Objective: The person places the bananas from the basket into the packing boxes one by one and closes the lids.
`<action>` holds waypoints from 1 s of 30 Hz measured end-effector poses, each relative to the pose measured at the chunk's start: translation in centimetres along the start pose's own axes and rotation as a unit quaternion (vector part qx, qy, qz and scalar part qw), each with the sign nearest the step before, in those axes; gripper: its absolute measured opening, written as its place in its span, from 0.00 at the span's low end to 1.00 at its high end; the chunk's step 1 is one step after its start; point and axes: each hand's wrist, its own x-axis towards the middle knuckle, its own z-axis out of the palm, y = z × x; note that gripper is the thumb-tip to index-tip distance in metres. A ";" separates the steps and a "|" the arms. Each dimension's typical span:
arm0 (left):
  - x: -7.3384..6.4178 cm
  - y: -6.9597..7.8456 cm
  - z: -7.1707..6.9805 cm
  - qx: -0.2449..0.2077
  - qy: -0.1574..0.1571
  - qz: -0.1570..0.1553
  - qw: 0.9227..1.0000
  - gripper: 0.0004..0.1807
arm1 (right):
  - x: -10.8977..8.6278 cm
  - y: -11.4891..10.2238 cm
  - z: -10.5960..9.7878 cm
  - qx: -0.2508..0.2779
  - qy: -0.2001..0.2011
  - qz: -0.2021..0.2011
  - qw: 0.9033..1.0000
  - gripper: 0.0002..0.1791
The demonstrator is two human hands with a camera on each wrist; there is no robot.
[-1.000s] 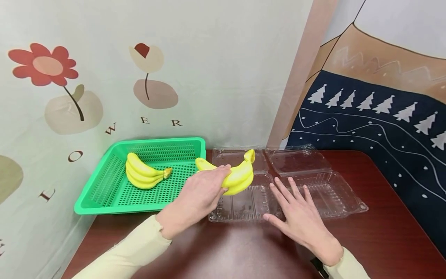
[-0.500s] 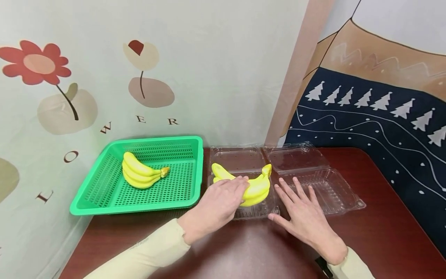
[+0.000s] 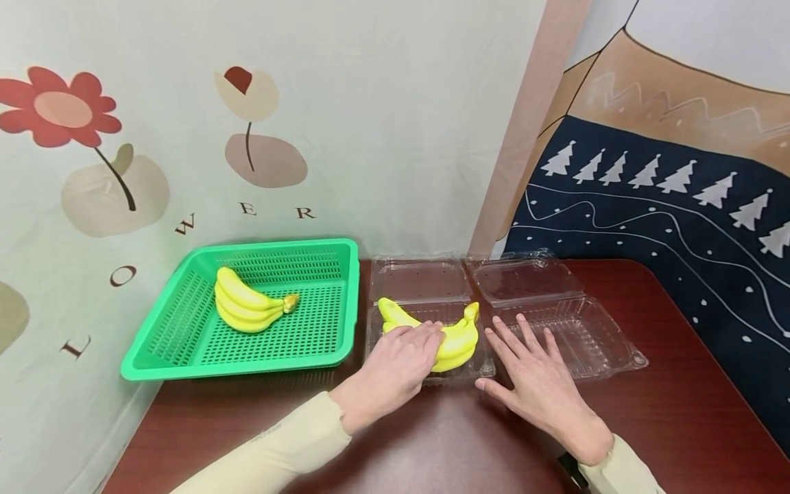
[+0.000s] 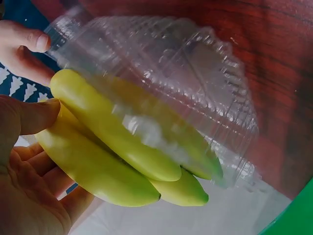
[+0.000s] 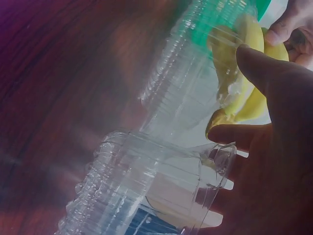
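My left hand (image 3: pixel 401 360) grips a bunch of yellow bananas (image 3: pixel 459 343) from above, in or just over the base of the left clear plastic clamshell box (image 3: pixel 487 370). In the left wrist view, the thumb and curled fingers hold the bananas (image 4: pixel 98 166) close by the box wall (image 4: pixel 205 63). My right hand (image 3: pixel 537 377) is spread palm down where the two boxes meet, its fingers straight and holding nothing. Beside it lies the right clear clamshell box (image 3: pixel 595 339), lid folded back. The left hand covers the bunch's middle.
At the left stands a green perforated basket (image 3: pixel 241 371) with another bunch of bananas (image 3: pixel 247 302) inside. Both raised lids (image 3: pixel 420 280) lie towards the printed wall cloth (image 3: pixel 395 137) at the back. Brown tabletop (image 3: pixel 457 439) extends in front of the boxes.
My left hand has carried the bananas rightward and down from beside the basket to the left box. The right hand has kept its spread pose by the boxes.
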 end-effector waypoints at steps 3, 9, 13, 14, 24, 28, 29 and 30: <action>0.0 0.1 0.3 0.008 0.002 0.005 1.000 0.21 | -0.1 0.1 0.1 -0.002 0.001 0.000 1.000 0.45; 0.0 0.2 0.9 0.006 -0.014 0.003 1.000 0.18 | -0.1 0.0 0.2 0.005 0.001 -0.001 1.000 0.43; 0.0 0.0 1.6 0.000 -0.012 -0.002 1.000 0.18 | -0.2 -0.1 0.2 0.008 -0.002 0.000 1.000 0.43; 0.1 -0.1 1.7 -0.003 -0.011 -0.004 1.000 0.18 | -0.2 0.0 0.2 0.008 -0.002 0.001 1.000 0.43; 0.2 -0.4 2.5 -0.043 -0.021 -0.021 0.999 0.12 | -0.3 0.4 -0.2 0.009 0.001 0.006 1.000 0.44; 0.1 -0.4 2.7 -0.048 -0.043 -0.029 0.998 0.16 | -0.3 0.4 -0.5 0.012 -0.015 0.016 1.000 0.45; 0.1 -0.4 2.7 -0.048 -0.047 -0.030 0.997 0.17 | -0.2 0.4 -0.5 0.011 -0.017 0.017 1.000 0.45; 0.1 -0.4 2.8 -0.051 -0.050 -0.032 0.997 0.17 | -0.2 0.4 -0.6 0.010 -0.017 0.018 1.000 0.45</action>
